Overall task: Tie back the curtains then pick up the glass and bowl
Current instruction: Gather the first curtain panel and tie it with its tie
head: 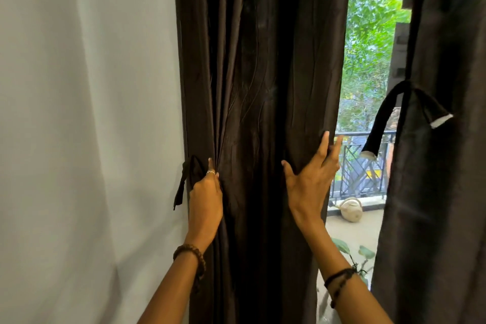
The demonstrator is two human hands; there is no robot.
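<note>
Dark tie-back strip [187,179] hangs vertically at the curtain's [257,87] left edge, pinched by the left hand [205,198], while the right hand [310,179], fingers spread, presses the far edge.

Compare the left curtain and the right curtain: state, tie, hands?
The left curtain hangs loose and full; the right curtain is already cinched by a knotted tie-back.
The left curtain's tie dangles undone at its wall-side edge; the right curtain's tie ends stick out from the knot.
The left hand and right hand work the left curtain; no hand touches the right curtain.
Both are the same dark fabric.
</note>
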